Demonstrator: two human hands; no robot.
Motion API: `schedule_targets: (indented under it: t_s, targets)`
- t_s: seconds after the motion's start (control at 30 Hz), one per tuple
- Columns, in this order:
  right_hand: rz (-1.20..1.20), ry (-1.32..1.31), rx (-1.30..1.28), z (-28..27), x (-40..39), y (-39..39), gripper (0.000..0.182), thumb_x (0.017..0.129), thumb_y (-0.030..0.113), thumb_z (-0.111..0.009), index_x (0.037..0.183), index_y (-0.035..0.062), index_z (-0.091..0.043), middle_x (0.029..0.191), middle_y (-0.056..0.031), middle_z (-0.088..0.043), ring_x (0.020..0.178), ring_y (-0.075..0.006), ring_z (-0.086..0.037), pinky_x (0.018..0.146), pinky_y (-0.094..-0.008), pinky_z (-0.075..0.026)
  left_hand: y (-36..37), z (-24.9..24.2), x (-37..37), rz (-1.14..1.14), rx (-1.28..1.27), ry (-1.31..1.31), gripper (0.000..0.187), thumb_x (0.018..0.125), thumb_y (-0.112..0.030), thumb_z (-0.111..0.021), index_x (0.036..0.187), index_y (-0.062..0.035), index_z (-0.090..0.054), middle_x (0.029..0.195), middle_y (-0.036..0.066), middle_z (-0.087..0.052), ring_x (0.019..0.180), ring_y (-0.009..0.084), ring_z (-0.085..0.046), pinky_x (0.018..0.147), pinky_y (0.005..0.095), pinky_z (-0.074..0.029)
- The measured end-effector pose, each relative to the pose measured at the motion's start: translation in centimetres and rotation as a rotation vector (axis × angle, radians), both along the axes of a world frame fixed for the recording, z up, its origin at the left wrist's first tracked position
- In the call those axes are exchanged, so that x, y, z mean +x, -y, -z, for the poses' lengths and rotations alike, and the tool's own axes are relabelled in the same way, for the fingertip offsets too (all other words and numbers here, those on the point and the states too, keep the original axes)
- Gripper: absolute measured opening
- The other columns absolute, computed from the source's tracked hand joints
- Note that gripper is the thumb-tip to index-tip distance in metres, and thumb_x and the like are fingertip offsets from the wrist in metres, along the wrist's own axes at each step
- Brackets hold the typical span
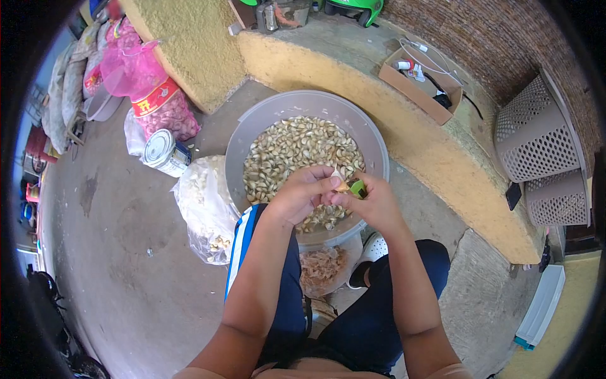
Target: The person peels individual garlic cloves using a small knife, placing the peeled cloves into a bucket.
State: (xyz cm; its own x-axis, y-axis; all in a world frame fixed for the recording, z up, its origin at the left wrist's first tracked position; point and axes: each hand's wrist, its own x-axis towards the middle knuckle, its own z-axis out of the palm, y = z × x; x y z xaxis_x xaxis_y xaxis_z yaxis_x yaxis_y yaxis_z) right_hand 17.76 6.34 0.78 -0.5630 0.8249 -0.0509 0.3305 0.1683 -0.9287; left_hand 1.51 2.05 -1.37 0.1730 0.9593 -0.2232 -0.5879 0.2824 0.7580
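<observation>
My left hand (303,194) pinches a garlic clove (343,186) with pale, partly loose skin between thumb and fingers. Close against it, my right hand (379,203) is closed around a small knife with a green handle (358,189); its blade is hard to make out. Both hands meet above a large grey tub (237,148). Many garlic cloves (297,148) fill the tub, apparently in water. Just below the tub, between my legs, a container holds brownish peeled skins (322,268).
A clear plastic bag (201,211) with pale contents leans at the tub's left, beside a tin can (166,153). Pink net sacks (165,114) stand behind. On the yellow ledge (297,62) sit a cardboard box (416,95) and perforated baskets (536,136) at right.
</observation>
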Motion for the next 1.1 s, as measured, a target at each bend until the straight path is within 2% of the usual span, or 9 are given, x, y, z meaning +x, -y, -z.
schedule_targets:
  t_s: [0.33, 0.83, 0.93, 1.1]
  targets:
    - [-0.002, 0.112, 0.106, -0.6, 0.0, 0.3, 0.044, 0.062, 0.041, -0.073, 0.076, 0.0021, -0.057, 0.057, -0.0064, -0.053, 0.053, -0.0135, -0.049, 0.050, -0.0278, -0.039, 0.4, -0.9, -0.3, 0.074, -0.019, 0.020, 0.031, 0.077, -0.021, -0.063, 0.094, 0.0037, -0.056, 0.071, 0.003, -0.057, 0.057, 0.0070, -0.051, 0.053, 0.0174, -0.040]
    - [-0.052, 0.045, 0.053, -0.1, -0.2, 0.5, 0.046, 0.065, 0.041, -0.072, 0.081, 0.0005, -0.057, 0.057, -0.0086, -0.054, 0.053, -0.0146, -0.050, 0.050, -0.0287, -0.040, 0.2, -0.5, -0.8, 0.139, -0.044, 0.075, 0.026, 0.076, -0.020, -0.063, 0.085, 0.0036, -0.058, 0.070, 0.005, -0.058, 0.057, 0.0087, -0.054, 0.053, 0.0187, -0.043]
    - [-0.055, 0.030, 0.034, -0.1, -0.2, 0.6, 0.045, 0.065, 0.040, -0.071, 0.080, 0.0006, -0.056, 0.058, -0.0100, -0.054, 0.053, -0.0161, -0.052, 0.050, -0.0293, -0.040, 0.2, -0.6, -0.8, 0.117, -0.066, 0.026, 0.026, 0.076, -0.022, -0.063, 0.082, 0.0026, -0.059, 0.066, 0.004, -0.058, 0.055, 0.0084, -0.052, 0.051, 0.0184, -0.040]
    - [-0.036, 0.115, 0.125, -0.5, -0.3, 0.6, 0.044, 0.065, 0.040, -0.071, 0.077, 0.0008, -0.055, 0.058, -0.0135, -0.054, 0.053, -0.0231, -0.054, 0.050, -0.0317, -0.041, 0.3, -0.9, -0.9, 0.094, -0.059, -0.075, 0.026, 0.075, -0.024, -0.064, 0.080, 0.0015, -0.060, 0.062, 0.003, -0.056, 0.053, 0.0075, -0.049, 0.047, 0.0171, -0.034]
